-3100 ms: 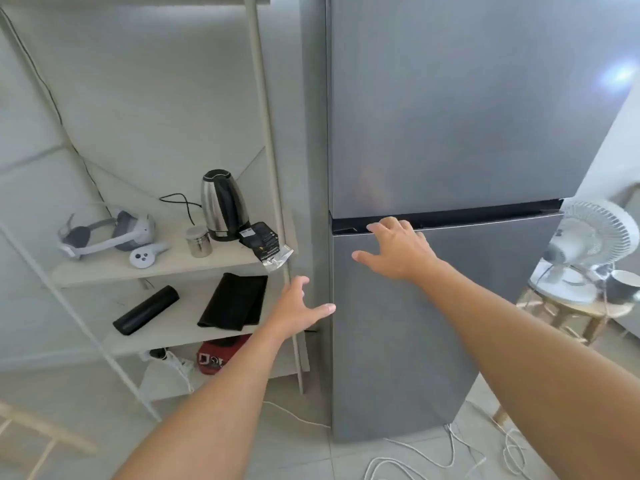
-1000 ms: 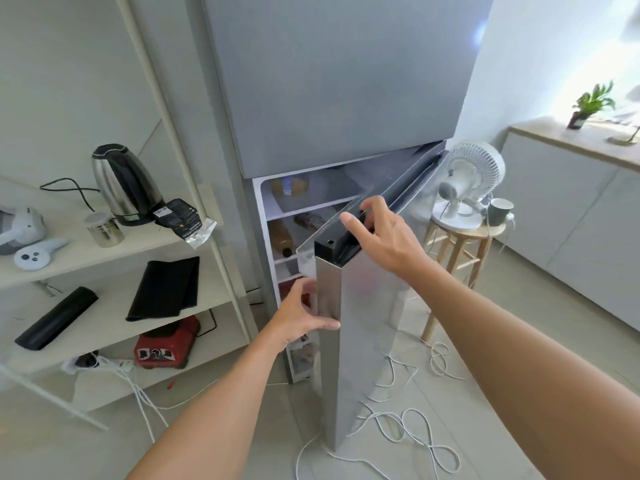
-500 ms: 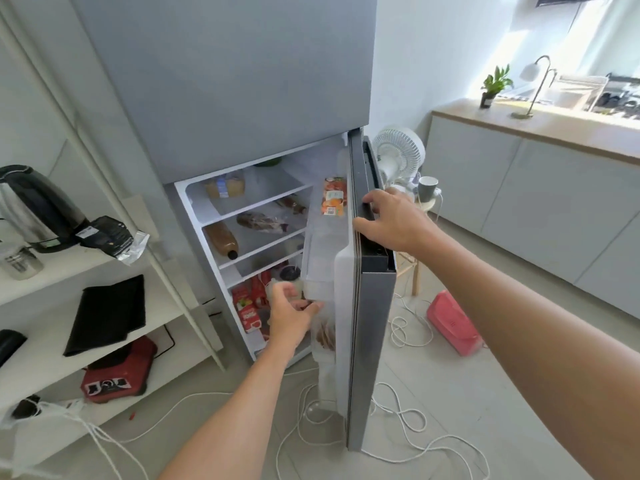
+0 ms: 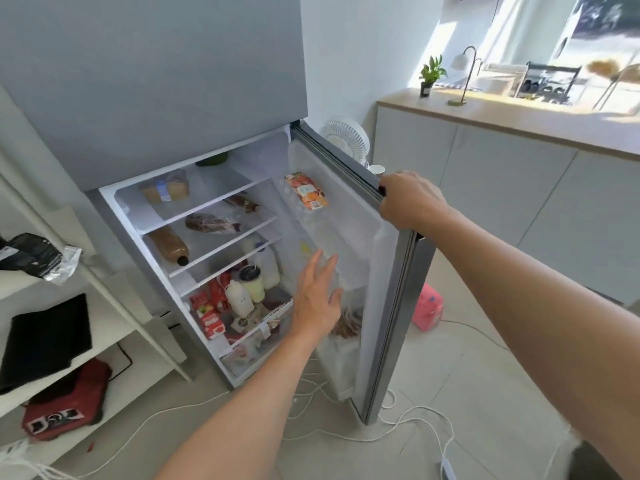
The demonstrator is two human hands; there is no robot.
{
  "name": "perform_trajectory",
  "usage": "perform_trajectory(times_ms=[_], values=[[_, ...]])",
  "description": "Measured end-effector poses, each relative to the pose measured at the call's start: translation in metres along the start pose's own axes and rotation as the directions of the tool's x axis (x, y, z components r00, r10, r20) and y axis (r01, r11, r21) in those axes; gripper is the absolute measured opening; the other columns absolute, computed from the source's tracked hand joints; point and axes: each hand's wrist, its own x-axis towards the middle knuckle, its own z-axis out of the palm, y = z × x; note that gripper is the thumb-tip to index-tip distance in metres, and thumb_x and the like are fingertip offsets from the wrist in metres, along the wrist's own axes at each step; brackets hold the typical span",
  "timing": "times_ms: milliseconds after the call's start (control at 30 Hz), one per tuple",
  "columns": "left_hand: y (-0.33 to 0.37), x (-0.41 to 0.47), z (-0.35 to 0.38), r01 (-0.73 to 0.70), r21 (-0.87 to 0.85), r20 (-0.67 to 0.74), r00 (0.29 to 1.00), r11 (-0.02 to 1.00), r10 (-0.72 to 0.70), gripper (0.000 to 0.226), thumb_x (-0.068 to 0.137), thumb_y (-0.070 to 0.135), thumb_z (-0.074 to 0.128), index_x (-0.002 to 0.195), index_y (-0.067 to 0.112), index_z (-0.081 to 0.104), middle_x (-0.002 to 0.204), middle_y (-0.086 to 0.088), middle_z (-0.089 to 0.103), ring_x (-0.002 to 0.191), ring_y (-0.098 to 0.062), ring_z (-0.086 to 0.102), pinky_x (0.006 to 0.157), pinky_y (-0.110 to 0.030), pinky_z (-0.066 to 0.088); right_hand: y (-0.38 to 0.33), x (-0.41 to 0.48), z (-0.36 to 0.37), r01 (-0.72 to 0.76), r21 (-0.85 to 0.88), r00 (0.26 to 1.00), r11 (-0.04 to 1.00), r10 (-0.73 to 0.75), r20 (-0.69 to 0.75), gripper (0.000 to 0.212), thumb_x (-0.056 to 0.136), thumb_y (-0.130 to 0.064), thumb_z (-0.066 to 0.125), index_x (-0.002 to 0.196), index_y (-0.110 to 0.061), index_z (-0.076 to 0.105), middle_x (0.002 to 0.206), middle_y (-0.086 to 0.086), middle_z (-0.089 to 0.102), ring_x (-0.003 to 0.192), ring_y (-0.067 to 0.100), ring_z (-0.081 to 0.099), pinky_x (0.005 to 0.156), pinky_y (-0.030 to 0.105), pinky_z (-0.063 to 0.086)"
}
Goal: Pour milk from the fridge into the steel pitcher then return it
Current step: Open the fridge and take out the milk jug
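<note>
Milk sits on the fridge's (image 4: pixel 104 209) lower shelf: a white bottle (image 4: pixel 239 297) stands among red cartons (image 4: pixel 207 315), just left of the left hand (image 4: pixel 318 299). That hand, half a second ago tucked near the bottles at the door's edge, now hovers flat with fingers spread wide, holding nothing, between the shelf and the door's inner bins. The door (image 4: pixel 381 271) has swung much wider since then, and the right hand (image 4: pixel 410 200) is still wrapped around its top corner. The steel pitcher is not in view.

Higher shelves carry a brown bottle (image 4: pixel 169 249) lying on its side and wrapped food. A white rack (image 4: pixel 104 306) stands at the left with dark items on it. To the right, pale cabinets run under a wooden counter (image 4: pixel 519 116) with a plant (image 4: pixel 431 72) and lamp (image 4: pixel 462 76); a fan (image 4: pixel 343 138) shows behind the door. White cables (image 4: pixel 398 424) trail over the tiled floor near the door's foot, and a pink container (image 4: pixel 427 308) sits just beyond it. Floor to the right lies open.
</note>
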Motion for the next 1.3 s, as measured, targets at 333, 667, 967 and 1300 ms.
perform_trajectory(times_ms=[333,667,967,1300], values=[[0.039,0.039,0.029,-0.266,0.225,0.185,0.956,0.937,0.227,0.074,0.085,0.003,0.055,0.153,0.025,0.036,0.162,-0.001,0.028,0.149,-0.026,0.021,0.119,-0.044,0.026,0.055,0.01,0.014,-0.126,-0.078,0.992,0.989,0.125,-0.027,0.06,0.079,-0.013,0.053,0.138,-0.01,0.044,0.138,0.01,0.049,0.132,0.032,0.04,0.114,0.048,0.025],[0.002,0.068,0.011,-0.267,0.167,0.279,0.936,0.949,0.214,0.08,0.085,0.012,0.062,0.157,0.015,0.027,0.161,-0.008,0.029,0.148,-0.03,0.026,0.12,-0.046,0.028,0.067,0.015,0.031,-0.199,-0.083,0.978,0.977,0.192,-0.086,0.07,0.081,-0.028,0.06,0.146,-0.013,0.036,0.157,0.014,0.027,0.148,0.032,0.014,0.121,0.05,0.004],[-0.093,0.067,-0.013,-0.038,0.227,0.397,0.916,0.973,-0.056,0.084,0.088,0.028,0.065,0.159,0.015,0.021,0.158,-0.011,0.031,0.145,-0.03,0.028,0.119,-0.041,0.027,-0.021,-0.048,0.136,0.126,0.21,0.931,0.97,-0.043,-0.362,0.01,0.089,-0.021,0.054,0.085,-0.014,0.061,0.081,0.002,0.062,0.077,0.025,0.059,0.069,0.034,0.042],[-0.187,0.072,0.047,0.128,0.159,0.546,0.815,0.979,-0.195,0.106,0.078,0.029,0.076,0.161,0.026,0.01,0.166,-0.007,0.018,0.152,-0.028,0.022,0.118,-0.046,0.031,-0.013,-0.052,0.339,-0.537,0.326,0.782,0.778,0.314,0.539,0.051,0.09,-0.034,0.063,0.132,-0.009,0.05,0.129,0.013,0.06,0.118,0.03,0.056,0.095,0.032,0.043]])
